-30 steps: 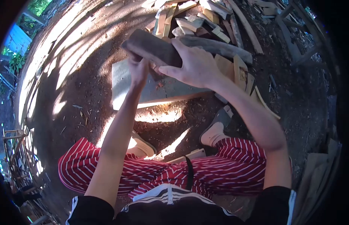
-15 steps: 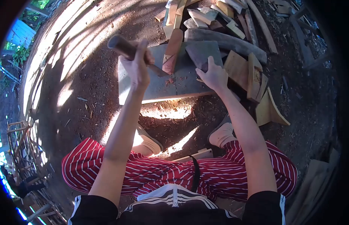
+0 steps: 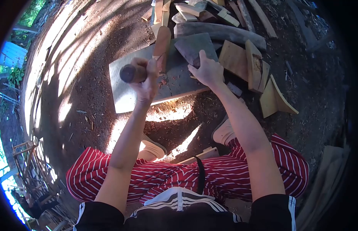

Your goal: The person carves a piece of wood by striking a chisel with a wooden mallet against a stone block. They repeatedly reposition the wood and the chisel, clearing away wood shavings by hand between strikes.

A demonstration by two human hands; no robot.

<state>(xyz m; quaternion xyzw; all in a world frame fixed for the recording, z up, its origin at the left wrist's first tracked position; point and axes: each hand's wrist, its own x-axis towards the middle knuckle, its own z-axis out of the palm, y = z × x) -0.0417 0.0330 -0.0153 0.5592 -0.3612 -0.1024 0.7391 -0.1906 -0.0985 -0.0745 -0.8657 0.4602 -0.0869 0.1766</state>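
My left hand (image 3: 145,79) is closed round a thick, dark wooden handle (image 3: 129,73) of a bladed tool; its blade is hidden now. Just beyond it, a reddish wooden piece (image 3: 162,44) with a rounded far end lies on a grey board (image 3: 123,82), its near end partly behind my fingers. My right hand (image 3: 209,71) rests over the board's right part. Its index finger points forward and the other fingers curl at a dark, flat, wedge-shaped piece (image 3: 186,48), probably a broad blade. The grip itself is mostly hidden.
Reddish chips lie on the board. To its right stand a brown block (image 3: 233,59), a notched wooden piece (image 3: 254,67) and a curved yellowish piece (image 3: 277,100). A long curved timber (image 3: 221,32) and several offcuts lie behind. My feet are close below the board.
My left hand has come lower and turned, so the handle end faces me and the blade is out of sight. The view has shifted, with the board appearing further left.
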